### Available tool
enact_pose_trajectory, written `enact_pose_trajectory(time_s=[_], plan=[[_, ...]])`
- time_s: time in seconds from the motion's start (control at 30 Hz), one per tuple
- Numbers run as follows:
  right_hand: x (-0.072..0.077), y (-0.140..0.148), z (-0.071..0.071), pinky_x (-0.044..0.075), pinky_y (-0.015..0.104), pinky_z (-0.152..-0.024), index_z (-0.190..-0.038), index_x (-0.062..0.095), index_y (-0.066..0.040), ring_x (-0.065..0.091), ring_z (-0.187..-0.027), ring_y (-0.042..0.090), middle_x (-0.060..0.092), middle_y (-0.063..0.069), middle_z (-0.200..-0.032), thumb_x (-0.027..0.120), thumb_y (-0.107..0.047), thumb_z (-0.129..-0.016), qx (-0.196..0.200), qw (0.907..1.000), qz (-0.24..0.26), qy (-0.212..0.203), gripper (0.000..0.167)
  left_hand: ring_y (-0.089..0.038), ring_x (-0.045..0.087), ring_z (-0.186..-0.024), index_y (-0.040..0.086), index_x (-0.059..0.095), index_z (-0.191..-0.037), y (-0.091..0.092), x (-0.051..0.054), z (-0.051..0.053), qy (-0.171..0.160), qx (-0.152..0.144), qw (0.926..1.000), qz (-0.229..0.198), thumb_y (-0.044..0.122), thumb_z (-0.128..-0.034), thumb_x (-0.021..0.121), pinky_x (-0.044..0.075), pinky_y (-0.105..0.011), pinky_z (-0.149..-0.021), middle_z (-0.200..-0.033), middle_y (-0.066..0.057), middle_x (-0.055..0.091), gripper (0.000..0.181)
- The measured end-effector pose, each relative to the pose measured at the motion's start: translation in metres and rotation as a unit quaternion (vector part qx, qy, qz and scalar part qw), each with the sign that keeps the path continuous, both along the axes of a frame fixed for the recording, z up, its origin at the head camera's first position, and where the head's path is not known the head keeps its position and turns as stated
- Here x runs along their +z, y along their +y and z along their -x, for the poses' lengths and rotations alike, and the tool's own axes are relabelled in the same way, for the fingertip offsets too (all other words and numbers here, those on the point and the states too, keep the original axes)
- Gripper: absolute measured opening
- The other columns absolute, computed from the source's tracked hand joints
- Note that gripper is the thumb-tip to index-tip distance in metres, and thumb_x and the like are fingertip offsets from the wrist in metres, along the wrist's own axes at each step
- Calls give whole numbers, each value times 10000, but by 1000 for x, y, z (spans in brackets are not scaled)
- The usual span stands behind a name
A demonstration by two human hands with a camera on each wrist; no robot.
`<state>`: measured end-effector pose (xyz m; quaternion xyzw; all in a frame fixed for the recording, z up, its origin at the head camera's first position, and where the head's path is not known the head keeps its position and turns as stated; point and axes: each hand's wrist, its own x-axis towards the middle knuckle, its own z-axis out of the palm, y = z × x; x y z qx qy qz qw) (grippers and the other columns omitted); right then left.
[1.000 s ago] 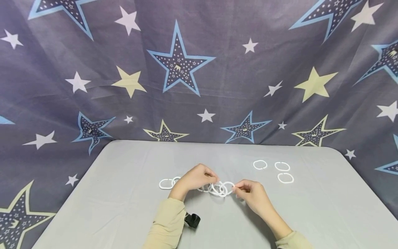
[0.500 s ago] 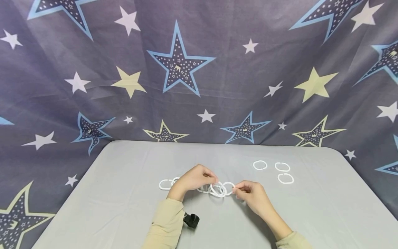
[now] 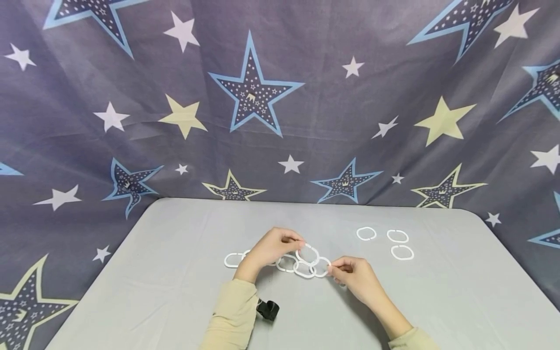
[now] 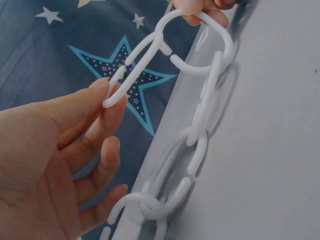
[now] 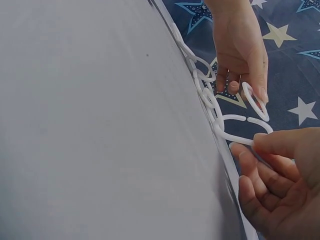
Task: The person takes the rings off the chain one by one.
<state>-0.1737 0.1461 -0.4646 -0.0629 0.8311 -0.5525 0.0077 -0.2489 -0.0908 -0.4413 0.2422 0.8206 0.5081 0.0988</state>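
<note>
Between the fingertips of my left hand (image 3: pixel 273 249) is a white plastic C-shaped chain link (image 4: pixel 139 74), with a small gap in one side. Its far end appears looped through the end link (image 4: pixel 229 40) of a white chain. My right hand (image 3: pixel 353 273) pinches that end link between thumb and index finger, just above the table. From there the chain (image 4: pixel 209 95) runs left across the table, each link hooked into its neighbour. Part of it is hidden behind my left hand in the head view.
Three loose white links lie at the back right: one link (image 3: pixel 357 233) apart, a second link (image 3: pixel 398 230) and a third link (image 3: pixel 402 259) close together. The grey table (image 3: pixel 175 301) meets a star-patterned cloth (image 3: pixel 306 121) behind. A black wrist device (image 3: pixel 268 309) hangs at my left sleeve.
My left hand has raised its link up and away from the chain links it overlapped before, so it now stands out above them. The right hand has hardly moved.
</note>
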Motion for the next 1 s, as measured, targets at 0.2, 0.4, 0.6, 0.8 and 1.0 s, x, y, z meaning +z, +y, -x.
enact_pose_trajectory(time_s=[0.2, 0.4, 0.6, 0.8, 1.0], plan=[[0, 0, 0, 496, 242, -528, -887, 722, 31, 636, -625, 138, 705, 96, -763, 731, -59, -870, -38, 9999, -8, -164, 92, -89, 643, -827, 114, 765, -1031, 2, 0, 0, 145, 530, 9982, 241, 255, -931, 700, 505, -333, -829, -861, 45, 719, 185], [-1, 1, 0, 497, 241, -530, -890, 719, 33, 636, -629, 143, 701, 92, -756, 720, -69, -884, 5, 9998, -35, -188, 102, -80, 644, -810, 178, 772, -1003, 4, 0, 0, 204, 1064, 9932, 436, 295, -911, 720, 496, -358, -827, -836, 88, 718, 158], [-2, 0, 1, 495, 242, -528, -890, 716, 29, 631, -628, 145, 704, 82, -758, 706, -78, -900, 44, 9998, -84, -193, 108, -71, 646, -795, 234, 769, -983, 13, 0, -3, 331, 1400, 9865, 787, 308, -904, 728, 489, -381, -799, -832, 133, 721, 116], [-2, -1, 0, 499, 241, -537, -890, 712, 32, 634, -633, 156, 708, 90, -768, 699, -79, -906, 99, 9997, -76, -202, 113, -63, 638, -765, 250, 763, -974, 23, 1, -7, 562, 1556, 9809, 1025, 319, -900, 732, 486, -350, -730, -851, 138, 726, 105], [-3, 0, 1, 496, 239, -532, -898, 706, 38, 620, -618, 149, 707, 95, -768, 687, -78, -912, 149, 9995, -73, -271, 118, -61, 639, -740, 222, 766, -977, 31, 4, -9, 773, 1687, 9771, 1040, 290, -894, 740, 485, -341, -704, -861, 117, 735, 111]])
